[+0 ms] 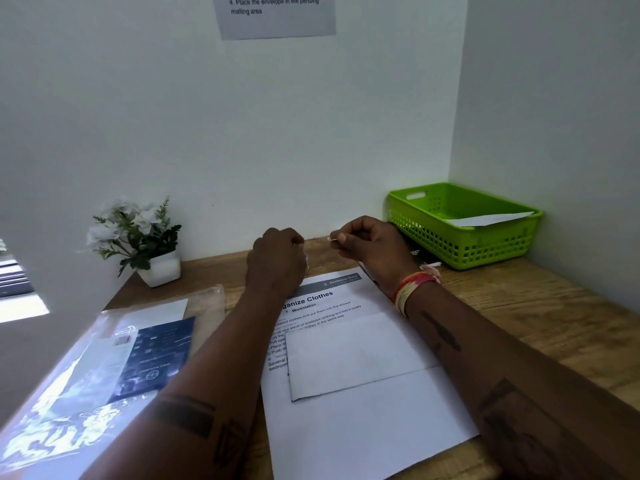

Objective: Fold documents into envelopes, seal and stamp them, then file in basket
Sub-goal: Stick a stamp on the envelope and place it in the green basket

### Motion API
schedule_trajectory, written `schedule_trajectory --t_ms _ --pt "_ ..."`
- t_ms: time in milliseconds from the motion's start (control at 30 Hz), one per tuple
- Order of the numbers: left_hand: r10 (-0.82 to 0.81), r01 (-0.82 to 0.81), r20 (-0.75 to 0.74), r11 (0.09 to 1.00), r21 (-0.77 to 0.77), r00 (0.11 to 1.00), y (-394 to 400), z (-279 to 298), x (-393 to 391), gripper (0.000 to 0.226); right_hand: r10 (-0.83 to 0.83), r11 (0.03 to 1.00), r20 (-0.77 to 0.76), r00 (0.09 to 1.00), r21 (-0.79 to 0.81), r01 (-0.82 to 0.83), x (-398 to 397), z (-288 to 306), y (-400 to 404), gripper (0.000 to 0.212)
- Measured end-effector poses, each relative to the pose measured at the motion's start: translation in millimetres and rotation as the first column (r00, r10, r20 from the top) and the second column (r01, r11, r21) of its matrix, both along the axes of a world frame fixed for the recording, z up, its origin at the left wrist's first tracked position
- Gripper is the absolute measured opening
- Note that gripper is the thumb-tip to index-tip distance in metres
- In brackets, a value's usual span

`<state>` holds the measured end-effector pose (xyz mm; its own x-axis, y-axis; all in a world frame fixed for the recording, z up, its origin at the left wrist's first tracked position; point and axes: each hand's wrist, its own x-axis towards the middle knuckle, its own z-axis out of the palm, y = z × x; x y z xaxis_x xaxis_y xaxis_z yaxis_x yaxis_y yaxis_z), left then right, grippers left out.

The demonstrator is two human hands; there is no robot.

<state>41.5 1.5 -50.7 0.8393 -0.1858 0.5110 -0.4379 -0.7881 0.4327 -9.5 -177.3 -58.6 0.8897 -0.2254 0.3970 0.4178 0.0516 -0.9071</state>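
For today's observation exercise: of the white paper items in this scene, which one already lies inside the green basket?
The white paper lying slanted in the green basket. The printed document and the envelope on it lie on the desk.

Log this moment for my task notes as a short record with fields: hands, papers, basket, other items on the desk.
left hand: raised over the desk, fingers curled; what it holds is hidden
right hand: pinches a small pale item, too small to identify
document: printed sheet flat on the wooden desk
envelope: lies on the document
green basket: back right corner, one white paper inside
plastic packet: on the left
potted plant: by the wall
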Motion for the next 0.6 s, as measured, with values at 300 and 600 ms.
schedule_trajectory --t_ms 300,600 --pt "-0.583 -0.055 -0.462 0.581 -0.812 0.669 -16.5 9.9 -17.5 0.025 0.039 0.946 0.116 0.992 -0.324 0.001 -4.4 -1.1 -1.0 0.012" --pt "-0.517 0.099 -0.377 0.678 -0.729 0.768 -18.2 10.2 -29.1 0.022 -0.073 0.997 0.038 0.997 0.037 0.072 -6.0 1.3 -5.9 0.017"
